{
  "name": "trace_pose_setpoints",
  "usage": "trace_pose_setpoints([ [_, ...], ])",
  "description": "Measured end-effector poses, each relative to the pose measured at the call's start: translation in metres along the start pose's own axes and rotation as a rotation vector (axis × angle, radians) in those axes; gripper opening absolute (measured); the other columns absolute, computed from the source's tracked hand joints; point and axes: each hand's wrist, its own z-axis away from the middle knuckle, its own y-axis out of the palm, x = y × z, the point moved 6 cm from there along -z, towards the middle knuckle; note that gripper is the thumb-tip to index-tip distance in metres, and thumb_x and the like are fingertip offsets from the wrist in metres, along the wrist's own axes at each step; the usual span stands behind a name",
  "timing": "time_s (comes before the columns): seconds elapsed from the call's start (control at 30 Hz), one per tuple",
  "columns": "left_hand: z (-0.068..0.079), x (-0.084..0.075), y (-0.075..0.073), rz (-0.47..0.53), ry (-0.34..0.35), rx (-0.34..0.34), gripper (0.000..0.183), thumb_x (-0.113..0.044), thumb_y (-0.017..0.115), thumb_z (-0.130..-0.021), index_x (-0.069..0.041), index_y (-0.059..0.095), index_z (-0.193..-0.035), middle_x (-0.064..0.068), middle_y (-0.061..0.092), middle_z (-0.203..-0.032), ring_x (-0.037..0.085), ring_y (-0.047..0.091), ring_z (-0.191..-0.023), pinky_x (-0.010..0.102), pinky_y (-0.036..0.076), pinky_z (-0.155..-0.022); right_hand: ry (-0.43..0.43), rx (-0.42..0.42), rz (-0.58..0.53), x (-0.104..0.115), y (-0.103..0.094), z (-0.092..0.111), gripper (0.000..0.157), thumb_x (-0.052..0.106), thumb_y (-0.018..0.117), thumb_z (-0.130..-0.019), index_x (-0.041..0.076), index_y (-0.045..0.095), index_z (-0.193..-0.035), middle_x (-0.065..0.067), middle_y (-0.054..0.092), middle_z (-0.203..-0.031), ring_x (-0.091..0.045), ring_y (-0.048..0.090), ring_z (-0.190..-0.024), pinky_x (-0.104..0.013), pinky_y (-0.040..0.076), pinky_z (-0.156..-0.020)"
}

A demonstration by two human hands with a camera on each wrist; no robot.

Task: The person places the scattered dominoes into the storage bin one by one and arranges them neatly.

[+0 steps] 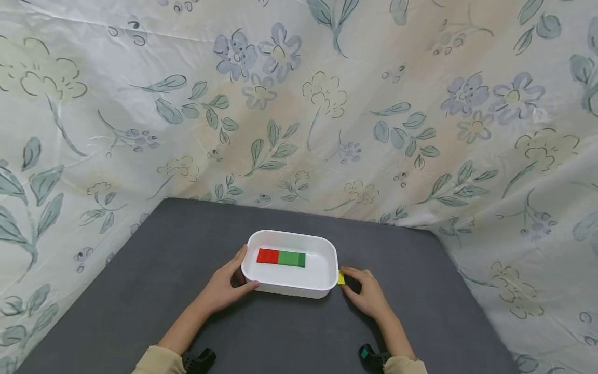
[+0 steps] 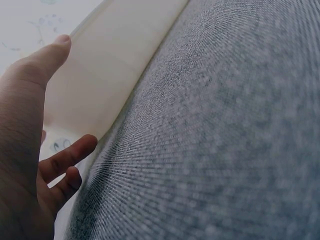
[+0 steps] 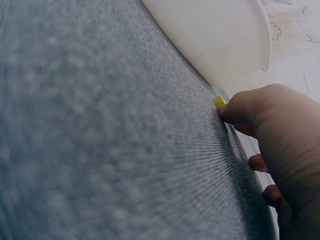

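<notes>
A pale cloth with printed flowers and leaves [image 1: 289, 104] hangs behind and on both sides of a dark grey worktop [image 1: 140, 291], which has a fine woven texture in the two wrist views. On the worktop, between the two hands, stands a white plastic tub [image 1: 322, 291] with rounded corners. Inside it, on the bottom, lie a red block [image 1: 268, 255] and a green block [image 1: 291, 258]; they touch end to end and make one short row, the red one on the side of the left hand. The left hand [image 1: 224, 288] lies against the near left corner of the tub: the thumb reaches under the near wall and the fingers go up along the left wall to the rim, so this grip is wide and curved around the corner, touching the tub. In the left wrist view the fingers [image 2: 67, 157] are loosely bent beside the pale wall. The right hand [image 1: 366, 293] rests on the worktop just beside the right wall of the tub. At its fingertips there is a small yellow block [image 1: 341, 278], which lies between the fingers and the tub wall, very close to the wall. In the right wrist view the fingertip presses on the yellow block; this grip is narrow, and I cannot tell if the thumb also holds the block. Beige sleeves [image 1: 159, 361] cover both forearms.
</notes>
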Motion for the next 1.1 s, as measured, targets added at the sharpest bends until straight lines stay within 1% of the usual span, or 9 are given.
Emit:
trace_pose_setpoints([
  [0.3, 0.003, -0.001, 0.001, -0.002, -0.008, -0.006, 0.107, -0.044, 0.087, -0.087, -0.014, 0.026, -0.170, 0.009, 0.041, -0.168, 0.017, 0.061, -0.088, 0.023, 0.053, -0.068, 0.000, -0.026, -0.007, 0.001, -0.002, 0.001, 0.038, 0.012, 0.084, -0.089, 0.011, 0.078, -0.127, -0.006, 0.075, -0.131, -0.027, 0.065, -0.109, -0.056, 0.052, -0.095],
  [0.67, 0.006, -0.003, 0.002, -0.004, 0.001, -0.008, 0.106, -0.043, 0.087, -0.087, -0.014, 0.027, -0.169, 0.009, 0.041, -0.168, 0.016, 0.060, -0.088, 0.023, 0.052, -0.069, 0.020, -0.061, 0.009, -0.003, -0.003, 0.006, 0.034, 0.015, 0.085, -0.090, 0.011, 0.080, -0.124, -0.005, 0.076, -0.128, -0.027, 0.066, -0.108, -0.056, 0.053, -0.093],
  [0.97, 0.010, -0.002, -0.001, -0.010, 0.006, 0.003, 0.107, -0.044, 0.087, -0.087, -0.013, 0.026, -0.169, 0.009, 0.039, -0.169, 0.016, 0.060, -0.087, 0.023, 0.051, -0.068, 0.050, -0.122, 0.029, 0.005, -0.010, 0.012, 0.035, 0.012, 0.085, -0.089, 0.008, 0.079, -0.124, -0.009, 0.076, -0.128, -0.031, 0.067, -0.109, -0.057, 0.053, -0.093],
  [1.1, 0.012, -0.001, -0.003, -0.003, 0.010, 0.004, 0.107, -0.044, 0.087, -0.087, -0.013, 0.026, -0.169, 0.009, 0.039, -0.169, 0.016, 0.060, -0.086, 0.023, 0.051, -0.068, 0.057, -0.168, 0.027, 0.010, -0.017, 0.016, 0.035, 0.011, 0.085, -0.088, 0.007, 0.079, -0.123, -0.009, 0.076, -0.127, -0.030, 0.067, -0.105, -0.055, 0.055, -0.088],
])
